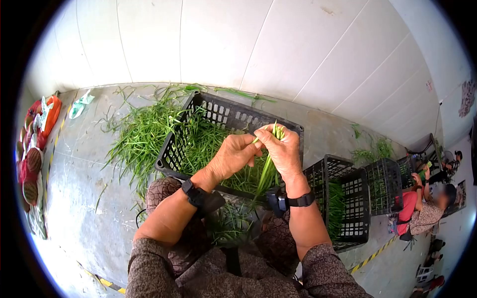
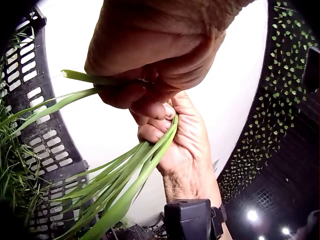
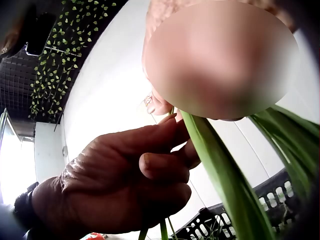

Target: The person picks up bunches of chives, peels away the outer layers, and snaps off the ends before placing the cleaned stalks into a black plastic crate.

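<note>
Above a black crate (image 1: 218, 115) of loose green stalks, both hands meet close together. The right hand (image 1: 283, 151) grips a small bunch of long green stalks (image 1: 268, 174), pale ends up and leaves hanging down; in the left wrist view that bunch (image 2: 125, 187) trails from the curled fingers. The left hand (image 1: 232, 158) pinches a thin stalk between thumb and fingers beside the bunch. Seen from the left wrist, a cut stalk end (image 2: 75, 75) sticks out of the left hand (image 2: 155, 55). The left hand (image 3: 125, 175) is also in the right wrist view, its fingertips near the bunch.
Loose greens (image 1: 141, 139) lie on the floor left of the crate. More black crates (image 1: 355, 208) with greens stand at the right, beyond them a seated person (image 1: 427, 213). Bags (image 1: 49, 116) lie far left, and a white wall (image 1: 213, 44) rises behind.
</note>
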Demonstrator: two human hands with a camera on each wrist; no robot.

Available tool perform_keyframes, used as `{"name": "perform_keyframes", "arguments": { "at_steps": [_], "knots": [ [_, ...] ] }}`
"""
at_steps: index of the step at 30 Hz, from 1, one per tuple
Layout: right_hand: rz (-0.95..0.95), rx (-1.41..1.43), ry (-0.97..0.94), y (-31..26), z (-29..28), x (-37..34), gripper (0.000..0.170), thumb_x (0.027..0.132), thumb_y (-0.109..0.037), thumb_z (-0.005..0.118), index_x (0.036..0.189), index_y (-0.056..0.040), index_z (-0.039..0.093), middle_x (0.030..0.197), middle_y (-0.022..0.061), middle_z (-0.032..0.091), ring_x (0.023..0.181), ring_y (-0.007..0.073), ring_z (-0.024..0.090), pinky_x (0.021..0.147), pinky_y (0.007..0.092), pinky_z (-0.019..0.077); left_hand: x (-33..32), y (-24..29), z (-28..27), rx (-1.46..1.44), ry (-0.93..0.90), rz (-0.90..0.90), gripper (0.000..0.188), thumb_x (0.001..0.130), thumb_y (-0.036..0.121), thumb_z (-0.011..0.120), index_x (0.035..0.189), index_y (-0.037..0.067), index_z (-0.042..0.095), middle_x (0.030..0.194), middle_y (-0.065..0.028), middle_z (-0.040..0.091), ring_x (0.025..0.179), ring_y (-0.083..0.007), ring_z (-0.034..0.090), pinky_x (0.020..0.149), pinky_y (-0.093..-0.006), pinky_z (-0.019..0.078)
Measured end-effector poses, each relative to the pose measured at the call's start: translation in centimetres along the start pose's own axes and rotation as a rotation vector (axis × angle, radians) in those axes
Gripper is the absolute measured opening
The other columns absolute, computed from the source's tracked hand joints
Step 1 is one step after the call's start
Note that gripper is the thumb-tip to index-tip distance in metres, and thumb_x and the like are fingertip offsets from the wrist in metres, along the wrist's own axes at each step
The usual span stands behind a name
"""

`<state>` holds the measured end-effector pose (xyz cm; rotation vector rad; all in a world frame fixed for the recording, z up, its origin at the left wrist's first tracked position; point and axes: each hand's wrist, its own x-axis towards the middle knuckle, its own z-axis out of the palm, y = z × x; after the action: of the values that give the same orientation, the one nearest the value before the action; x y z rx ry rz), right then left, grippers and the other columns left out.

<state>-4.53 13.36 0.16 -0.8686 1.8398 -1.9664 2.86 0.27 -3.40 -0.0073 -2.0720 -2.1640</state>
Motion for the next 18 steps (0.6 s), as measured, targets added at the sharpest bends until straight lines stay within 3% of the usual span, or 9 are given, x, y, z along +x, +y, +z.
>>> {"name": "perform_keyframes", "arguments": {
  "at_steps": [3,8,9,10,14,18],
  "knots": [
    [0.037,-0.039,0.000,-0.3,0.0,-0.2,0.015,0.087,-0.013,0.065,0.085,0.0010,0.062,0.068,0.0037,0.062,0.058,0.0082,0.056,0.052,0.0230,0.0456,0.1,-0.3,0.0,0.004,-0.008,0.006,0.028,0.094,0.021,0.054,0.080,-0.002,0.062,0.068,-0.0010,0.060,0.054,-0.0055,0.052,0.051,-0.0215,0.0415],
    [-0.003,-0.041,0.056,0.0,-0.2,-0.1,0.018,0.087,-0.016,0.067,0.082,0.0001,0.062,0.065,0.0017,0.060,0.056,0.0056,0.053,0.049,0.0216,0.0437,-0.1,0.4,-0.2,-0.186,-0.153,-0.024,0.024,0.096,0.022,0.053,0.104,0.000,0.060,0.091,-0.0020,0.060,0.082,-0.0090,0.055,0.076,-0.0250,0.0461],
    [-0.011,-0.038,0.079,0.0,-0.1,-0.1,0.018,0.087,-0.016,0.067,0.080,-0.0003,0.062,0.065,0.0004,0.059,0.055,0.0045,0.052,0.048,0.0211,0.0431,-0.2,0.5,-0.3,-0.208,-0.180,-0.018,0.027,0.095,0.023,0.053,0.109,0.000,0.058,0.096,-0.0028,0.060,0.089,-0.0101,0.055,0.081,-0.0260,0.0456],
    [-0.018,-0.035,0.101,-0.1,0.0,-0.1,0.019,0.087,-0.017,0.067,0.079,-0.0008,0.061,0.064,-0.0009,0.058,0.054,0.0034,0.050,0.046,0.0207,0.0425,-0.3,0.6,-0.4,-0.241,-0.243,-0.076,0.044,0.093,0.026,0.058,0.127,0.000,0.046,0.111,-0.0047,0.054,0.102,-0.0126,0.050,0.090,-0.0294,0.0419],
    [-0.131,-0.122,0.114,0.5,0.1,0.0,0.020,0.086,-0.018,0.068,0.075,-0.0022,0.060,0.063,-0.0029,0.055,0.057,0.0034,0.048,0.049,0.0210,0.0407,-0.3,0.8,0.3,-0.304,-0.395,-0.080,0.069,0.088,0.020,0.065,0.141,0.000,0.025,0.129,-0.0083,0.046,0.119,-0.0159,0.043,0.101,-0.0316,0.0364],
    [-0.121,-0.107,0.119,0.4,0.2,0.0,0.021,0.086,-0.018,0.069,0.074,-0.0017,0.061,0.063,-0.0020,0.056,0.057,0.0039,0.049,0.049,0.0212,0.0417,0.1,-0.1,0.4,-0.343,-0.405,-0.082,0.064,0.090,0.016,0.062,0.141,-0.001,0.026,0.132,-0.0080,0.043,0.121,-0.0145,0.039,0.101,-0.0292,0.0339]
  ]
}}
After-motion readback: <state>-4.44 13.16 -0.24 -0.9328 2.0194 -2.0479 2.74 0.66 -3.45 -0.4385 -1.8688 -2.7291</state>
